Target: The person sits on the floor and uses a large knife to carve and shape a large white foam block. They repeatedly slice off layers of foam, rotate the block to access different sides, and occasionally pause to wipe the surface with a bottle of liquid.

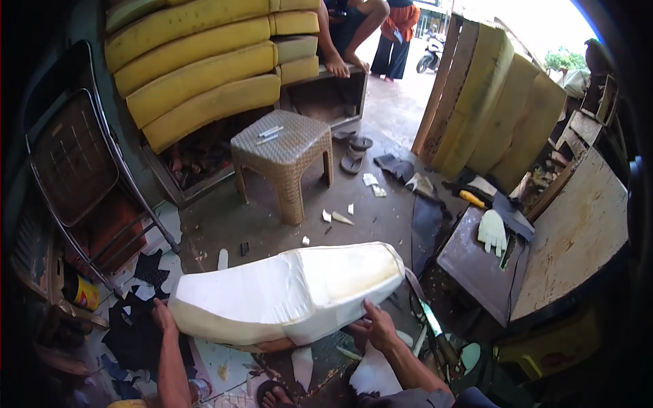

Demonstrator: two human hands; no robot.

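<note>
A long motorcycle seat of pale foam spans the space before me, its wider part to the left and a raised section to the right. White wrap or sheeting seems to cover part of its top. At its left end my left hand grips the edge. Under the near side, right of the middle, my right hand holds on, thumb against the side wall. The seat hides the other fingers of both hands in part. Foam offcuts lie below it, near my foot.
A woven-pattern stool carries several white sticks. Yellow foam pads are stacked behind and lean at right. A glove rests on a dark board. A folding chair stands left; a long blade lies right. Two people are beyond.
</note>
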